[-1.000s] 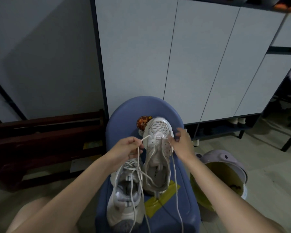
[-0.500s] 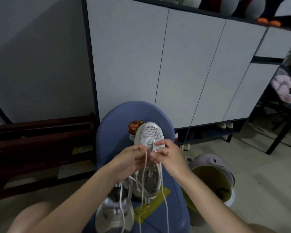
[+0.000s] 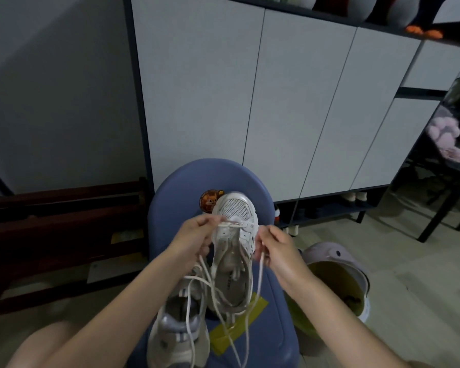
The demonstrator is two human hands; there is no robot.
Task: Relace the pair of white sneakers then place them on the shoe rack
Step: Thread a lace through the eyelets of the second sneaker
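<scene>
Two white sneakers sit on a blue chair [image 3: 186,181] in front of a white cabinet [image 3: 250,102]. The far sneaker [image 3: 235,251] points its mesh toe away from the person, beside a round cartoon sticker [image 3: 209,201] on the chair back. The near sneaker [image 3: 177,333] lies closer to the camera, to the left, its heel toward the bottom edge.

The left hand [image 3: 195,236] pinches one end of the lace [image 3: 233,223] at the left side of the far sneaker's toe end; its grip is narrow, thumb and fingers closed on the lace tip. The right hand [image 3: 274,248] pinches the other run of the lace at the right side, fingers curled round it. Between the hands the lace crosses the lowest eyelets in a short straight bar. The loose lengths hang down in loops over both sneakers and the seat.

A yellow strip [image 3: 237,330] lies on the seat under the far sneaker's heel. A lilac bin [image 3: 337,257] with a yellow-green liner stands on the floor to the right of the chair. Dark wooden slats [image 3: 59,221] lie to the left.
</scene>
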